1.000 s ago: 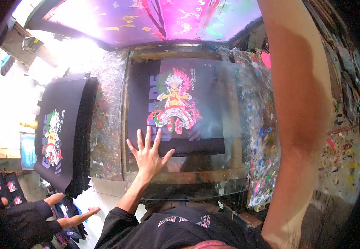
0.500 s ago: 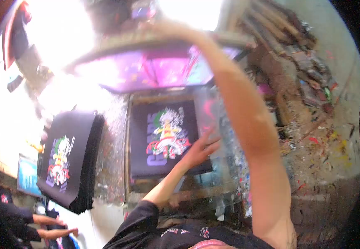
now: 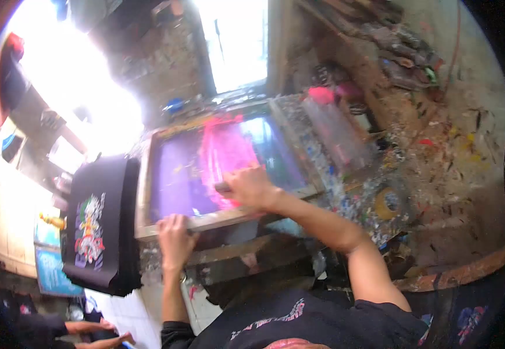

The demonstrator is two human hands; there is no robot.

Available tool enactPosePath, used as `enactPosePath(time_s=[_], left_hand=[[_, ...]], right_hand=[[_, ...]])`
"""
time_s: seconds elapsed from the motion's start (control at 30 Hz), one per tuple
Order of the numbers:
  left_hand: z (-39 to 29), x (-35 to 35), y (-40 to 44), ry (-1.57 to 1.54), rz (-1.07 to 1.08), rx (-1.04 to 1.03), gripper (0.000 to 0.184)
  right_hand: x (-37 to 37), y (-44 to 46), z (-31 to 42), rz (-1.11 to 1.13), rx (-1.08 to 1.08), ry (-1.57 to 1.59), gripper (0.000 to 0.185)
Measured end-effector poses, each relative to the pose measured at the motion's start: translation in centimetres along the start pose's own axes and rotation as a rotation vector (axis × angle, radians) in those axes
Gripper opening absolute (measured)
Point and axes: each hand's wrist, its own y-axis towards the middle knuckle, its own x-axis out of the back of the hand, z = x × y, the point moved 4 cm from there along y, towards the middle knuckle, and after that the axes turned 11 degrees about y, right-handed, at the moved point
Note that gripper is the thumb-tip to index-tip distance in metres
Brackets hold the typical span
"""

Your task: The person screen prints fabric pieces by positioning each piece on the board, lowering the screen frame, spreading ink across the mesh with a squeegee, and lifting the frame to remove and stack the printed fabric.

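A wooden-framed printing screen (image 3: 177,170) lies flat over the work table, with a band of pink ink (image 3: 226,152) across its middle. My left hand (image 3: 175,237) grips the near edge of the frame at its left corner. Closed around the dark handle of a squeegee (image 3: 223,187), my right hand (image 3: 251,187) rests over the near part of the pink ink. Most of the squeegee is hidden or blurred. The black fabric seen earlier under the glass is hidden by the screen.
Left of the screen is a stack of black printed fabric pieces (image 3: 92,224). A co-worker's hands (image 3: 104,331) show at the lower left. A roll of tape (image 3: 388,202) lies on the ink-stained surface at the right, near a bright pink blob (image 3: 321,95).
The screen has come down from its raised position over the black fabric. My left hand has moved onto its frame, and my right hand has come down from the far side to the squeegee.
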Motion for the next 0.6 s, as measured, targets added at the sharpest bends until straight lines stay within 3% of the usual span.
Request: enactPosePath(time_s=[0.07,0.17,0.27,0.33,0.4,0.47,0.5,0.57,0.6], left_hand=[[-0.8,-2.9,-1.7,-0.121,-0.087,-0.044,0.050],[-1.0,-3.9,-1.9,-0.164,-0.166,-0.009,0.055],[-0.7,-4.5,-1.7,-0.201,-0.142,0.009,0.056],[-0.5,-4.7,-1.7,-0.198,-0.155,0.015,0.056],[-0.5,-4.8,-1.6,-0.190,-0.159,0.005,0.056],[-0.5,-4.9,-1.6,-0.187,-0.163,0.010,0.054],[-0.3,-5.2,-1.7,-0.188,-0.172,0.004,0.054],[0.0,-5.6,-1.9,-0.194,-0.167,0.024,0.054],[-0.2,-5.7,-1.8,-0.207,-0.177,0.035,0.054]], right_hand=[[-4.5,0.4,-3.9,0.075,-0.015,0.071,0.030],[-4.7,-2.3,-2.3,0.076,0.071,0.068,0.022],[-7.8,-1.6,-2.6,-0.258,0.362,-0.205,0.028],[-7.2,3.6,-5.4,-0.229,0.284,-0.210,0.027],[-6.7,10.0,-9.8,-0.378,0.261,-0.335,0.024],[-6.6,15.1,-14.1,-0.503,0.258,-0.511,0.008],[-6.6,16.0,-14.8,-0.498,0.264,-0.504,0.008],[-7.3,17.5,-16.5,-0.144,0.069,-0.222,0.015],[-5.7,17.0,-15.2,-0.127,0.086,-0.230,0.015]])
